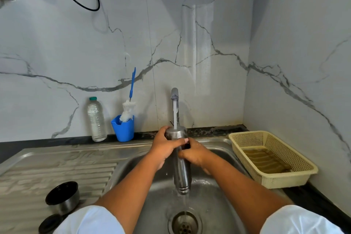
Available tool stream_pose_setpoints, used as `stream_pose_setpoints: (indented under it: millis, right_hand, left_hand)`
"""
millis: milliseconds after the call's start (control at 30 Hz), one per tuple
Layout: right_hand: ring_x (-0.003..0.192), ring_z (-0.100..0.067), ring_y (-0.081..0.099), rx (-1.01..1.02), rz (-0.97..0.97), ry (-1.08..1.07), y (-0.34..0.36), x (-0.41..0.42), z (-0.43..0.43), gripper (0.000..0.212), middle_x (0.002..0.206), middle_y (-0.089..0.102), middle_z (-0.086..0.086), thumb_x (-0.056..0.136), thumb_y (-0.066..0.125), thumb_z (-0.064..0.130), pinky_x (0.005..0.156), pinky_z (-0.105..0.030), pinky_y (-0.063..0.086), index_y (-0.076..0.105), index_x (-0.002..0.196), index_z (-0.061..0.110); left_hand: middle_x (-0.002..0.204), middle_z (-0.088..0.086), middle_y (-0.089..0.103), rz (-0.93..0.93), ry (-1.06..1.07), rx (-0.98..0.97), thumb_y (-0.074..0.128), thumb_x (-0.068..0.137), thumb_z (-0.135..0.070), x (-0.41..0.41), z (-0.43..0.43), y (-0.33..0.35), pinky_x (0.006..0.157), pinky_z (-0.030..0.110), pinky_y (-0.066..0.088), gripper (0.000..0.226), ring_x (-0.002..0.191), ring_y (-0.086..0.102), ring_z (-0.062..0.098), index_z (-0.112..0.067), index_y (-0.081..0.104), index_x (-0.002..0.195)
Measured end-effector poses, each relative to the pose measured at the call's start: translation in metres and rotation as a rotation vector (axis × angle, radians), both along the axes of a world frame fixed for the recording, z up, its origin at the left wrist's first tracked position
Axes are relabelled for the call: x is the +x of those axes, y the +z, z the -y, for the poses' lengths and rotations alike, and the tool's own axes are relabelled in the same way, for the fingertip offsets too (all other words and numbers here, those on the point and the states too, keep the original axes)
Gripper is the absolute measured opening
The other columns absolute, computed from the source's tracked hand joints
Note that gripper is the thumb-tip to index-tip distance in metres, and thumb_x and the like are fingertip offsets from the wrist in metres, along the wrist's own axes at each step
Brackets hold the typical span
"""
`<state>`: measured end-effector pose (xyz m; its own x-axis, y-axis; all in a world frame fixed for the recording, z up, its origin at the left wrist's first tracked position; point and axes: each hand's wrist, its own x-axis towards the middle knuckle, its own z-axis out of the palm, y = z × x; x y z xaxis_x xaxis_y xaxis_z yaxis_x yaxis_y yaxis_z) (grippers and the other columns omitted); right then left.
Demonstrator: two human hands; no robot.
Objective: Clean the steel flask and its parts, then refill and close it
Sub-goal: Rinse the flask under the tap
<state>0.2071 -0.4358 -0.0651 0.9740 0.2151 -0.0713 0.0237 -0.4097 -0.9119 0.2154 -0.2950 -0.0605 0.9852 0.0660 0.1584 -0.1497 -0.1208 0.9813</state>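
Blue cup (123, 129), cream latticed basket (296, 163), grey-veined white marble wall (57, 43).

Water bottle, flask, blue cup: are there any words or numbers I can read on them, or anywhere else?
No words or numbers can be read anywhere.
plastic bottle: clear, no label shows.
steel flask: no lettering shows.
draining board: raised marks, too blurred to read.

**Counts at the Sink**

Two hands showed: the left hand (164, 147) and the right hand (193, 155). There was one steel flask (181, 169), one tap (174, 104) and one sink (157, 195). Far left stood one plastic bottle (96, 119), one blue cup (123, 129) and one brush (128, 109); near left, one steel cup (62, 196) and one black cap (49, 223); right, one basket (273, 182).
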Motion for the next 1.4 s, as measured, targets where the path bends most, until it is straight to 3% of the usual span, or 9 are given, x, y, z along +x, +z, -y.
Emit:
stream_pose_setpoints:
  millis: [100,200,367,667,767,867,1133,1300,1400]
  right_hand:
    - [0.101,-0.012,0.058,-0.001,0.098,0.034,-0.005,0.001,0.003,0.072,0.111,0.061,0.004,0.081,0.073,0.011,0.074,-0.021,0.049,0.038,0.141,0.028]
    - [0.11,-0.015,0.059,0.046,0.172,0.01,-0.01,0.004,0.002,0.089,0.121,0.061,0.005,0.078,0.083,0.022,0.08,-0.023,0.05,0.032,0.149,0.031]
    - [0.104,-0.016,0.066,0.026,0.259,-0.066,-0.007,0.012,-0.006,0.085,0.118,0.066,0.003,0.072,0.082,0.034,0.092,-0.041,0.058,0.04,0.145,0.031]
    - [0.1,-0.019,0.065,0.055,0.283,-0.167,0.003,0.02,-0.019,0.077,0.119,0.064,0.0,0.074,0.081,0.035,0.081,-0.033,0.056,0.042,0.14,0.025]
    - [0.099,-0.02,0.063,0.069,0.264,-0.192,0.005,0.021,-0.017,0.083,0.118,0.062,-0.002,0.07,0.084,0.028,0.084,-0.036,0.057,0.037,0.139,0.025]
    - [0.103,-0.022,0.062,0.069,0.251,-0.211,0.006,0.022,-0.014,0.089,0.116,0.061,-0.002,0.065,0.09,0.023,0.09,-0.041,0.058,0.036,0.137,0.024]
    - [0.101,-0.015,0.063,0.105,0.194,-0.216,-0.005,0.016,-0.003,0.088,0.114,0.063,0.005,0.058,0.095,0.016,0.081,-0.03,0.055,0.046,0.13,0.029]
    - [0.114,-0.02,0.059,-0.024,0.187,-0.159,-0.011,0.013,-0.004,0.103,0.128,0.061,0.0,0.058,0.096,0.016,0.097,-0.038,0.055,0.04,0.144,0.026]
    - [0.116,-0.021,0.059,-0.09,0.204,-0.143,-0.01,0.014,-0.004,0.101,0.128,0.061,0.001,0.059,0.096,0.015,0.097,-0.037,0.053,0.041,0.144,0.025]
  left_hand:
    - [0.13,-0.002,0.059,-0.001,-0.022,-0.015,0.091,0.076,-0.02,0.001,0.003,0.003,0.079,0.022,0.051,0.077,0.115,0.059,0.016,-0.03,0.047,0.138]
    - [0.135,-0.001,0.057,-0.009,-0.045,-0.004,0.088,0.08,-0.023,0.002,0.002,0.006,0.081,0.023,0.052,0.082,0.119,0.057,0.018,-0.028,0.043,0.148]
    - [0.131,0.0,0.066,-0.051,-0.044,-0.012,0.083,0.086,-0.032,0.009,-0.006,0.009,0.096,0.041,0.059,0.056,0.115,0.066,0.019,-0.027,0.057,0.135]
    - [0.123,-0.003,0.069,-0.203,-0.127,-0.136,0.055,0.106,-0.031,-0.001,-0.014,0.015,0.097,0.054,0.056,0.042,0.109,0.068,0.021,-0.042,0.047,0.146]
    - [0.122,-0.004,0.07,-0.199,-0.11,-0.127,0.048,0.109,-0.031,0.0,-0.015,0.015,0.095,0.05,0.056,0.036,0.108,0.069,0.02,-0.044,0.048,0.142]
    - [0.126,0.002,0.07,-0.2,-0.096,-0.144,0.045,0.11,-0.03,0.003,-0.017,0.013,0.105,0.051,0.052,0.032,0.117,0.066,0.023,-0.027,0.059,0.138]
    - [0.112,0.007,0.074,-0.158,0.014,-0.094,0.05,0.109,-0.022,0.028,-0.025,0.01,0.09,0.032,0.058,0.02,0.105,0.071,0.019,-0.016,0.069,0.109]
    - [0.113,0.008,0.069,-0.161,0.095,-0.074,0.044,0.11,-0.014,0.056,-0.02,0.014,0.095,0.04,0.058,0.029,0.099,0.068,0.022,-0.012,0.064,0.131]
    - [0.139,0.009,0.061,-0.181,0.08,0.02,0.043,0.108,-0.008,0.07,-0.02,0.018,0.077,0.033,0.056,0.042,0.099,0.063,0.018,-0.013,0.049,0.15]
